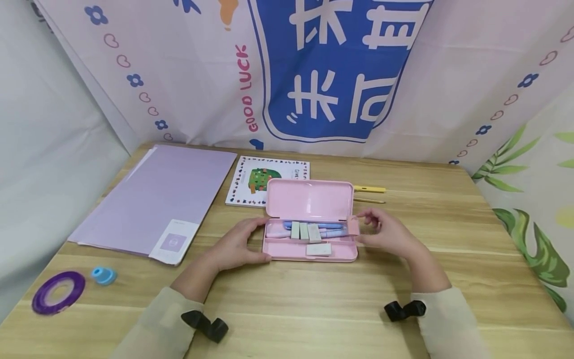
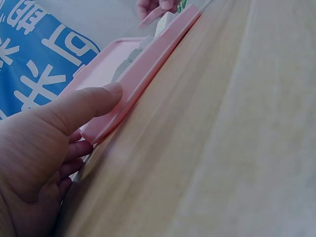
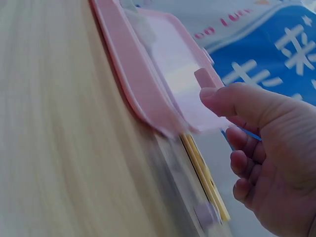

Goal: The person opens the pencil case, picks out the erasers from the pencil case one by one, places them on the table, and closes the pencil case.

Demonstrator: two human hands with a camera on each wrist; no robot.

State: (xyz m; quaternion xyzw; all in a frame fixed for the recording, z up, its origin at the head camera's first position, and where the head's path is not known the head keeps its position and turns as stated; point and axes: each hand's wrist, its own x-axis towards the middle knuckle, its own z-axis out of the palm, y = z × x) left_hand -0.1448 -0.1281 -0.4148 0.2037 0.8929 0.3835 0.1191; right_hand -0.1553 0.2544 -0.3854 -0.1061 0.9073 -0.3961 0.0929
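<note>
An open pink pencil case (image 1: 309,199) lies on the table with its lid raised at the back. Inside it are blue and pink pens (image 1: 333,233) and several pale erasers (image 1: 313,233), one of them in the front compartment. My left hand (image 1: 239,244) holds the case's left end, thumb (image 2: 114,91) at the front and the other fingers round the side. Above the case's right end, my right hand (image 1: 385,230) pinches a small pink rectangular block (image 3: 207,79) between thumb and fingers. Its exact kind cannot be told.
Behind the case lie a white booklet (image 1: 237,187) with a green picture, a yellow pen (image 1: 369,189) and a thin pencil (image 1: 369,201). Large lilac sheets or folders (image 1: 166,194) cover the back left. Purple tape (image 1: 40,296) and a blue cup-shaped piece (image 1: 103,275) are at the left.
</note>
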